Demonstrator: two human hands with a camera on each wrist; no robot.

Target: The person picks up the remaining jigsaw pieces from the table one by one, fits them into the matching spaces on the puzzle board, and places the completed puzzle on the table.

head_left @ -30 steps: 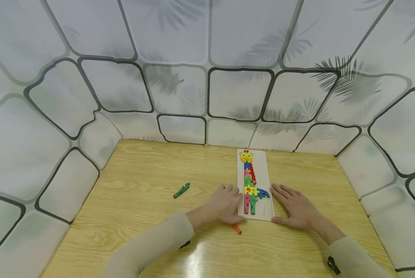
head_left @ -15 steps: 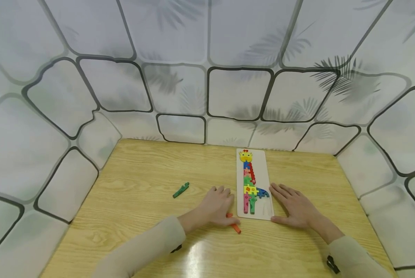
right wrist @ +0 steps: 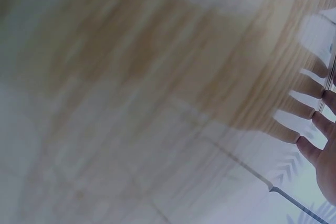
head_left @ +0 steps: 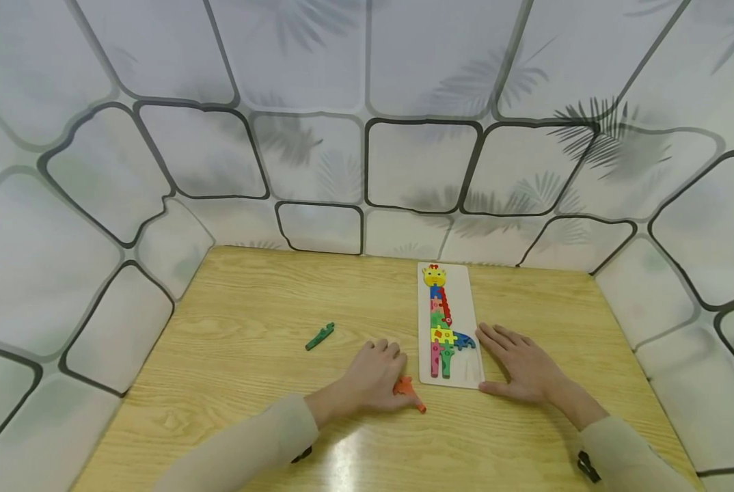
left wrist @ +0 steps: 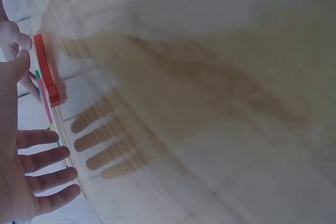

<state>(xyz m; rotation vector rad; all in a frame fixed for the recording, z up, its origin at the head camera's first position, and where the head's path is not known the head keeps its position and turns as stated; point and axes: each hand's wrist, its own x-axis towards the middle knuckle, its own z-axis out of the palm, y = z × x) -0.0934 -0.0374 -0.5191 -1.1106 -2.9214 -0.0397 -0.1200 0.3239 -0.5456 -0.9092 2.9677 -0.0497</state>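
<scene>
When seen from the head view, note the left hand (head_left: 372, 377) low over the wood-grain table (head_left: 250, 294), with the thumb at the orange piece (head_left: 405, 387), just off the lower left corner of the white board (head_left: 458, 290). On that board, a giraffe (head_left: 437, 318) of joined pieces: yellow head (head_left: 434, 276), yellow body (head_left: 443, 337), pink leg (head_left: 435, 361), green leg (head_left: 446, 363), plus a blue piece (head_left: 464, 341) right of the body, with bare board below. Farther left, a loose green piece (head_left: 320, 336). At the board's right edge, the right hand (head_left: 523, 369), flat, gripping nothing, probably steadying

In the left wrist view, left fingers straight and spread, not closed round anything; orange piece near the thumb, cannot tell whether touching

In the right wrist view, extended right fingers only, at the frame's edge, no grip

Judge the step as collecting the orange piece, perhaps a hind leg. Next, seems to call for a thumb-and-finger pinch, a turn to match the knobs, then a press below the blue piece
</scene>
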